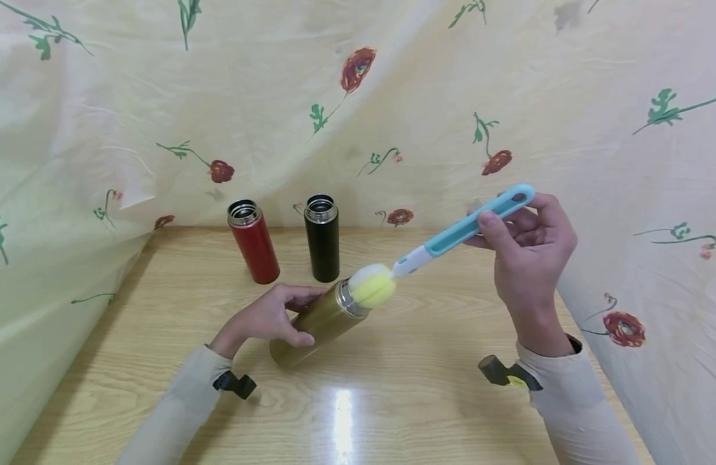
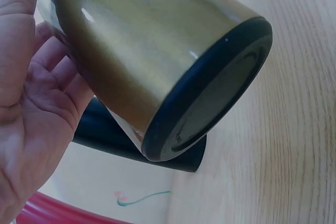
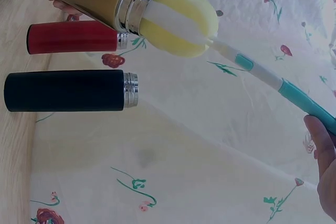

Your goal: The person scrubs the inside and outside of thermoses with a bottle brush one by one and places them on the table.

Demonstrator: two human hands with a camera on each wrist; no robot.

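Note:
A gold thermos bottle (image 1: 323, 323) is tilted over the table, its steel mouth toward the upper right. My left hand (image 1: 274, 316) grips it around the body; its dark base shows in the left wrist view. In my right hand (image 1: 532, 248) is a bottle brush (image 1: 451, 236) with a turquoise and white handle, pinched between thumb and fingers near its end. The yellow and white sponge head (image 3: 181, 22) sits at the bottle's mouth, its outer part bulging outside the steel rim (image 3: 137, 3).
Behind the gold bottle stand a red bottle (image 1: 256, 248) and a black bottle (image 1: 322, 245), both uncapped and upright. The wooden table (image 1: 428, 387) meets a flower-printed cloth (image 1: 265, 97) at the back and sides.

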